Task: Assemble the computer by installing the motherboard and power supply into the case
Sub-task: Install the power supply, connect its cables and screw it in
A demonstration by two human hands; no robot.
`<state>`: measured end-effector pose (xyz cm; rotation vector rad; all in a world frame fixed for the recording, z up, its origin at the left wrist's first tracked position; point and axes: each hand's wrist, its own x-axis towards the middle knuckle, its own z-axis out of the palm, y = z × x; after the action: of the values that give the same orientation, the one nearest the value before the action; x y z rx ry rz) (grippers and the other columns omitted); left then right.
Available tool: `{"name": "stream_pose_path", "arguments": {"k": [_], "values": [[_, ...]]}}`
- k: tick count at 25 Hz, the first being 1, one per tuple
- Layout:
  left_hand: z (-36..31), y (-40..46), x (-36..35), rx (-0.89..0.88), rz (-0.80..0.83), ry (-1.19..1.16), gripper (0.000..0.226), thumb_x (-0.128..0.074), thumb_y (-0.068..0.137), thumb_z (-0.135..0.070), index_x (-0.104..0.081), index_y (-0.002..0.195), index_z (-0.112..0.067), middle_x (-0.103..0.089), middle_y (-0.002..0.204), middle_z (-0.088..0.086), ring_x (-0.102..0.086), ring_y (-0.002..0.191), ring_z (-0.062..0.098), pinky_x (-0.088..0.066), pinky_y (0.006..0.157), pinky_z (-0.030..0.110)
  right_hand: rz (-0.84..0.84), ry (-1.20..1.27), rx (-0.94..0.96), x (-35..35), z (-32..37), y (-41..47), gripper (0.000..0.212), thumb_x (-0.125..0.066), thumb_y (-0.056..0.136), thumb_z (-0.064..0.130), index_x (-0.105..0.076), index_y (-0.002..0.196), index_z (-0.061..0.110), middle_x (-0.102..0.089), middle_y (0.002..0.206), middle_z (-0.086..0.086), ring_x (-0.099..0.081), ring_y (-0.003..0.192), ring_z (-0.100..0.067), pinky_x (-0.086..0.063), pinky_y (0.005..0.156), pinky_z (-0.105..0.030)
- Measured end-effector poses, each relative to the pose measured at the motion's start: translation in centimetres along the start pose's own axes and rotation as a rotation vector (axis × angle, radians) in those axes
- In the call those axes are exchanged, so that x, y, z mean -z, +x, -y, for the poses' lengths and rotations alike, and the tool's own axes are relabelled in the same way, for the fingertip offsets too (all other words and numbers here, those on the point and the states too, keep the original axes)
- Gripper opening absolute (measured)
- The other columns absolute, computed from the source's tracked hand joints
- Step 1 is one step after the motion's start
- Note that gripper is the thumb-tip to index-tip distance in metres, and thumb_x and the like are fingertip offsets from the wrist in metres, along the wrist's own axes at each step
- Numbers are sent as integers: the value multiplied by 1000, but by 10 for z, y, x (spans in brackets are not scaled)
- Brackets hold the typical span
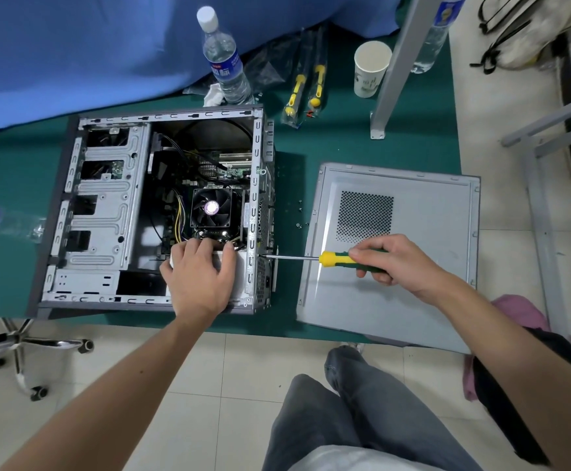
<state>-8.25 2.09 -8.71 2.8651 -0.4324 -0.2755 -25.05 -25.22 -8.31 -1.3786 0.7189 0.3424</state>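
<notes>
Steel case [107, 205] | left hand [199, 273] flat on supply | right hand [393, 260] gripping screwdriver [311, 258] at rear edge

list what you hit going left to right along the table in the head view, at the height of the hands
computer case → left hand pressing the power supply → screwdriver → right hand gripping its handle, over the side panel

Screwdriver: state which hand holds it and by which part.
The right hand grips the screwdriver by its green-and-yellow handle; its tip meets the case rear.
</notes>
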Motion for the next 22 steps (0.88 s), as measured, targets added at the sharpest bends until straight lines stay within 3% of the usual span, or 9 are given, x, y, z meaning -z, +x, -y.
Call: {"name": "stream_pose_path", "arguments": {"k": [2,6,8,10,12,15,22], "values": [[-1,-1,0,1,15,13,51,-27,92,-59,-60,87,-22,-57,98,-5,-43,111,23,-31,95,49,4,8,-1,7,-11,1,17,-66,92,28,-75,97,15,-73,81,-10,-45,52,-10,-37,46,-19],[0,0,2,-11,20,50,52,-26,92,-60,-60,87,-21,-57,100,-4,-42,111,23,-31,94,48,-146,391,-78,10,-39,2,40,-67,82,39,-71,108,9,-75,97,-14,-58,64,-12,-47,59,-23],[0,1,3,-10,25,61,52,-26,92,-60,-60,87,-21,-56,100,-4,-41,111,23,-30,94,48,-62,432,-138,2,-41,10,39,-70,80,34,-67,109,7,-74,103,-14,-65,73,-15,-53,67,-25],[-1,0,2,-12,27,65,50,-27,93,-59,-56,84,-20,-54,98,-5,-41,111,23,-30,94,49,2,325,-171,-11,-35,27,29,-78,77,17,-63,100,7,-74,99,-14,-69,81,-19,-57,75,-30],[-3,-1,2,-19,29,72,48,-27,93,-59,-53,81,-20,-52,97,-5,-41,111,24,-29,95,49,-115,80,-147,-24,-24,49,18,-73,74,8,-61,87,12,-68,83,-7,-63,76,-20,-51,73,-35],[-4,0,2,-17,39,81,50,-26,92,-59,-54,84,-19,-52,98,-4,-40,114,24,-28,96,48,-318,-161,-36,-42,-9,87,8,-67,82,13,-67,80,20,-58,66,0,-52,61,-19,-42,61,-29],[-2,0,1,-22,15,79,48,-29,93,-57,-55,83,-19,-54,98,-4,-41,116,24,-29,97,48,-493,-458,-14,-62,-5,139,8,-73,84,21,-72,83,12,-70,80,-9,-65,77,-28,-55,72,-36]]}}
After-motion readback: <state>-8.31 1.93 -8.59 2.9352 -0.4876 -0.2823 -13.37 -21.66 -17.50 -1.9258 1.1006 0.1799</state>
